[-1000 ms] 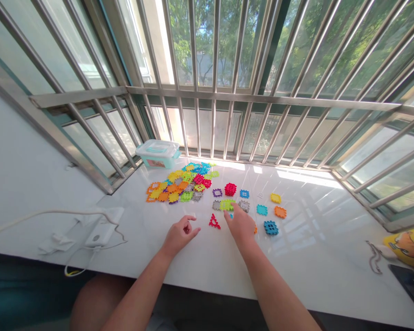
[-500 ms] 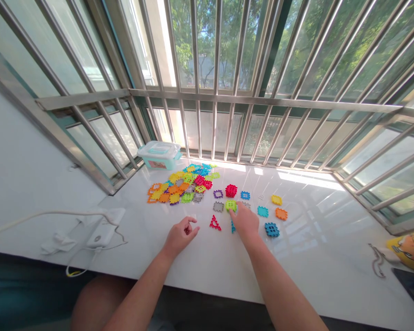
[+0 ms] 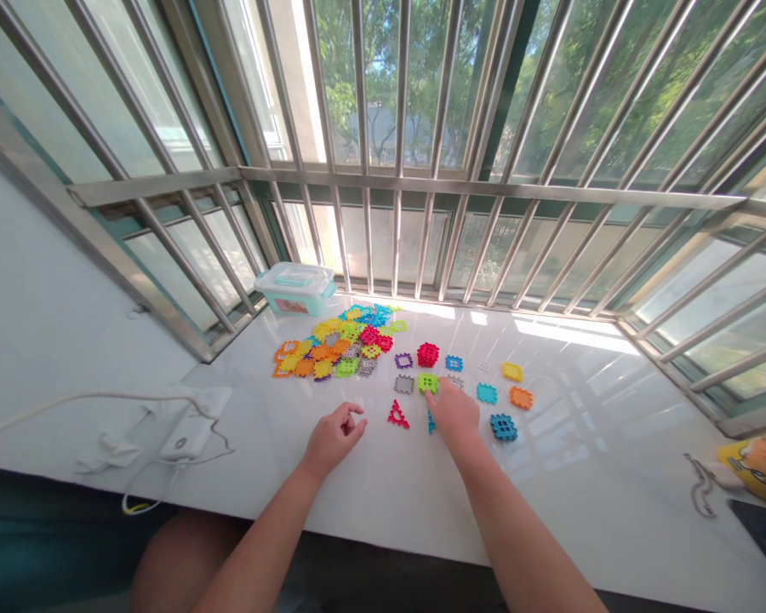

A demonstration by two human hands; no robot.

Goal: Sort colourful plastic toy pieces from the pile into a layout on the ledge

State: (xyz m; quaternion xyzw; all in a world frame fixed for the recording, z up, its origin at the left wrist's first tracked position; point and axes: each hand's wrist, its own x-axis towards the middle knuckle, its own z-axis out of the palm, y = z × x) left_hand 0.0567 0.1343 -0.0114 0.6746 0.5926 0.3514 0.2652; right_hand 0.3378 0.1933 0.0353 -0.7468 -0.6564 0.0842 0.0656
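My right hand (image 3: 456,415) reaches over the small interlocking plastic pieces, thumb and forefinger apart. Its thumb tip is at the lower edge of a lime green square piece (image 3: 428,382). Under that hand, a grey piece (image 3: 458,382) and a blue piece (image 3: 431,421) are partly hidden. My left hand (image 3: 333,437) rests above the table with fingers loosely curled, thumb and forefinger apart, and nothing visible between them. Nearest to it lies a red triangular piece (image 3: 397,415). A grey square piece (image 3: 404,385) and a red cube-like piece (image 3: 427,354) sit beyond.
A heap of mixed coloured pieces (image 3: 332,346) spreads at the left. Behind it stands a lidded teal box (image 3: 297,289). Cyan (image 3: 486,392), orange (image 3: 521,398) and dark blue pieces (image 3: 503,426) lie at the right. A power strip (image 3: 191,430) with cables is at far left.
The right thumb and forefinger have shifted very slightly, leaving a little more of the lime green piece in sight. My left hand stays almost still, and the pieces keep their places.
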